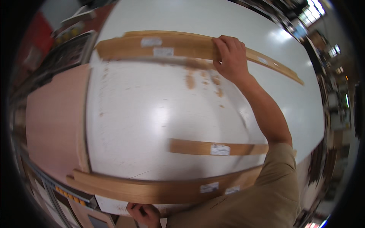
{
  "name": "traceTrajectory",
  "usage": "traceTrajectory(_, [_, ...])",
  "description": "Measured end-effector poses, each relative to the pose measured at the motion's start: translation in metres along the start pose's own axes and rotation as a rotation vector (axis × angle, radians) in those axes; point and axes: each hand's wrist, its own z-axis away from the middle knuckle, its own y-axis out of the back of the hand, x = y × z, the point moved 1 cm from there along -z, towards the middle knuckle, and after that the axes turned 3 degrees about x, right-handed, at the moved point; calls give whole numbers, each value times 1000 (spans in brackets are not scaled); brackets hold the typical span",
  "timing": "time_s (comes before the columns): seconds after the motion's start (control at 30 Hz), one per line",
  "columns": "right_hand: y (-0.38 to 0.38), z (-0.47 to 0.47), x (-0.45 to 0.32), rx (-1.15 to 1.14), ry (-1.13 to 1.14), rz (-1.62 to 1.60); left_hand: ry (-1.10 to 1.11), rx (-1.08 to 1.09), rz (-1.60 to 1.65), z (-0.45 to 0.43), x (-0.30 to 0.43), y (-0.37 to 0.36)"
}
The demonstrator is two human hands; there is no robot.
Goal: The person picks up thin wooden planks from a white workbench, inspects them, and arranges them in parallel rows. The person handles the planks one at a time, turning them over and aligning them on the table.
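My right hand reaches across the white tabletop and grips a labelled wooden board at the far side. Its fingers go over the board's far edge and the thumb is at the near edge. Behind that board a thinner wooden strip runs on to the right. My left hand, fingers curled, is by the table's near edge, just below a stack of wooden boards. Whether it holds anything I cannot tell. A shorter labelled wooden strip lies between, its right part behind my arm.
A pinkish panel adjoins the table's left side. Brown dust or stains mark the tabletop near the far board. A metal rail with orange parts runs at the lower left. Blurred shelving and stacked material stand beyond the right edge.
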Motion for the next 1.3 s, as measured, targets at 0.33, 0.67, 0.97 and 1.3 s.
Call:
traceTrajectory(0.33, [101, 127, 36, 195, 151, 132, -52, 15, -19, 0, -18, 4])
traceTrajectory(0.67, [130, 174, 69, -583, -249, -342, -140, 51, -118, -2, -2, 3])
traceTrajectory(0.97, [20, 106, 199, -592, -271, 31, -133, 74, -120, -7, -10, -1])
traceTrajectory(1.3, [-12, 80, 177, -585, -192, 204, -5, 75, -101, 1, -6, -1])
